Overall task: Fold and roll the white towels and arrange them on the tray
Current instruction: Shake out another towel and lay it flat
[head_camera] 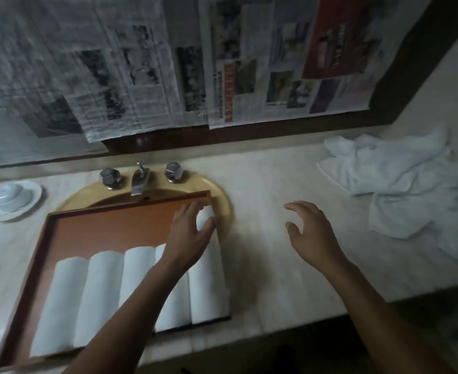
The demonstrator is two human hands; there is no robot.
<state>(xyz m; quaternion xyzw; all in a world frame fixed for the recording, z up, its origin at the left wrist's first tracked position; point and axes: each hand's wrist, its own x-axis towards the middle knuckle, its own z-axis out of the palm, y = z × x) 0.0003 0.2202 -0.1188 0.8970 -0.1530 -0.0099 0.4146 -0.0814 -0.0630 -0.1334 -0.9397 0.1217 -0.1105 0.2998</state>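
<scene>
Head view: rightmost towel roll [209, 282] is laid along the tray's [109, 222] right edge, lengthwise away from the person, its far end gripped by left hand [188, 238] fingers [190, 211]; right hand [311, 233] is held open, empty, right of the tray.

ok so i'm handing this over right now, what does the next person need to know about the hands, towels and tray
Left hand: fingers and thumb curled round the far end of the rightmost rolled white towel, at the right edge of the reddish-brown wooden tray.
Right hand: open, holding nothing, above the pale marble counter.
Done: that roll and four more rolled towels lie side by side in the tray's near half.
Left: the crumpled pile of unfolded white towels on the counter, far right, to fold, roll and place; the tray's far half is bare.
</scene>
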